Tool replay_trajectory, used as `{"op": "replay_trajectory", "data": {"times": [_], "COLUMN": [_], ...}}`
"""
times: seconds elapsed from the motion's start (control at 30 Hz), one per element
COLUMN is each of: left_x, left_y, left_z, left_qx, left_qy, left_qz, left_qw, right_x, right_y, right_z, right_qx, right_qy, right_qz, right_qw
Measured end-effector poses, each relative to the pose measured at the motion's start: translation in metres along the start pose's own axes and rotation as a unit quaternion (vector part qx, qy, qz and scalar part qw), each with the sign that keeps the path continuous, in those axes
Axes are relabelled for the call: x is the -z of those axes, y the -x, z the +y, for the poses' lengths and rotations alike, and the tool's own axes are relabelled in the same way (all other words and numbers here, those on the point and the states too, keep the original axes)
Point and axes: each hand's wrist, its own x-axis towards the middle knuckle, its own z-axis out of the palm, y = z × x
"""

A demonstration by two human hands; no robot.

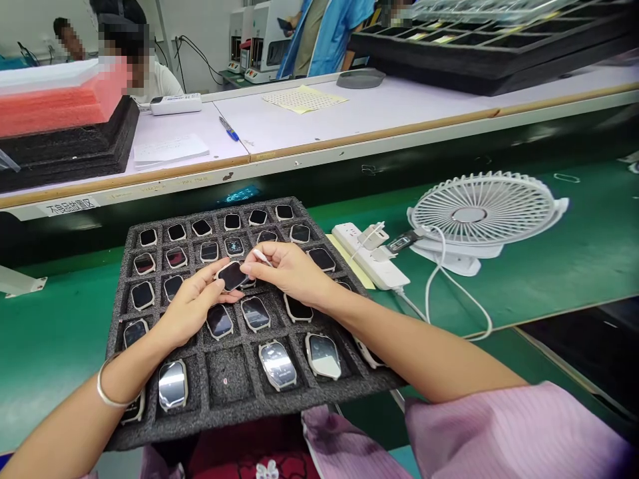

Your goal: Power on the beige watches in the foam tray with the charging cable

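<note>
My left hand (187, 307) grips a smartwatch (231, 275) by its edge, above the middle of a dark grey foam tray (234, 416). The watch has a silver frame, a black screen facing up and no strap. At its right side is my right hand (294, 274), fingers pinched around a slim white stick (262, 258); its exact kind is unclear. Those fingertips meet the watch's upper right edge. Rows of similar watches lie in the tray's compartments, among them a watch (277, 364) near the front. My hands and forearms cover some of them.
Right of the tray lie a white power strip (372, 256) with plugs and a white fan (484, 209) with a looping cable. Behind runs a raised shelf (309, 136) with a blue pen (228, 129), foam stacks and black trays (479, 66). Other people are beyond it.
</note>
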Motion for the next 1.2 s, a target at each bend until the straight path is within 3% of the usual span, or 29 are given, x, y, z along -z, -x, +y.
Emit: {"op": "replay_trajectory", "data": {"times": [0.6, 1.2], "left_x": [0.0010, 0.0006], "left_y": [0.0010, 0.0011], "left_z": [-0.0001, 0.0014], "left_qx": [-0.017, -0.023], "left_qy": [-0.013, -0.034], "left_qz": [-0.025, -0.017], "left_qw": [0.999, 0.999], "right_x": [-0.0006, -0.0024], "right_y": [-0.0011, -0.0013], "right_z": [0.0013, 0.0017], "right_qx": [-0.002, 0.020], "right_qy": [-0.009, 0.063], "right_qz": [-0.007, 0.013], "right_qw": [1.000, 0.998]}}
